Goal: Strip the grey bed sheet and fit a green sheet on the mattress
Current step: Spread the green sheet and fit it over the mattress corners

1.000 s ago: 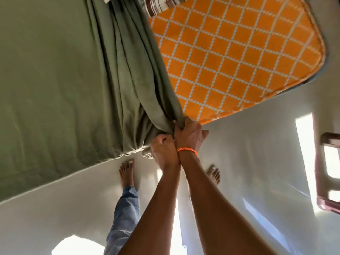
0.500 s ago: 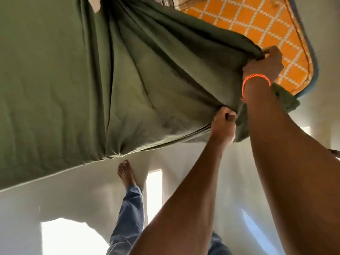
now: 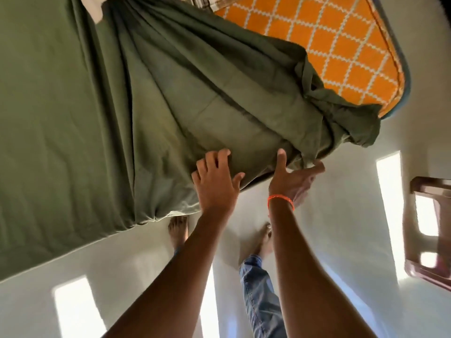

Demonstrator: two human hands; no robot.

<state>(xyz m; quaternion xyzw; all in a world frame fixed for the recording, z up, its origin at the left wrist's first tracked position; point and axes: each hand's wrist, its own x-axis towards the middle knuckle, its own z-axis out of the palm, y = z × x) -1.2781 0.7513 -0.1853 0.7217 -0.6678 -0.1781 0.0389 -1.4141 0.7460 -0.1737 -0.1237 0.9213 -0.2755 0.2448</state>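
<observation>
The green sheet (image 3: 170, 98) lies smooth over the left of the mattress and in folds toward the right, bunched near the right corner (image 3: 341, 111). The orange diamond-patterned mattress (image 3: 341, 45) shows bare at the upper right. My left hand (image 3: 214, 179) rests on the sheet at the near edge, fingers spread and slightly bent. My right hand (image 3: 292, 178), with an orange wrist thread, is at the same edge: thumb up against the sheet, fingers stretched to the right below the hanging cloth. Neither hand grips the fabric.
A glossy white floor (image 3: 341, 215) with bright sun patches runs along the near side, where my bare feet (image 3: 178, 228) stand. A dark wooden piece of furniture (image 3: 429, 228) is at the right. A checked cloth (image 3: 207, 1) lies at the bed's far end.
Both hands pulled the bunched sheet rightward over the orange mattress, then let go. They have come back to the near edge, and the sheet now covers more of the mattress.
</observation>
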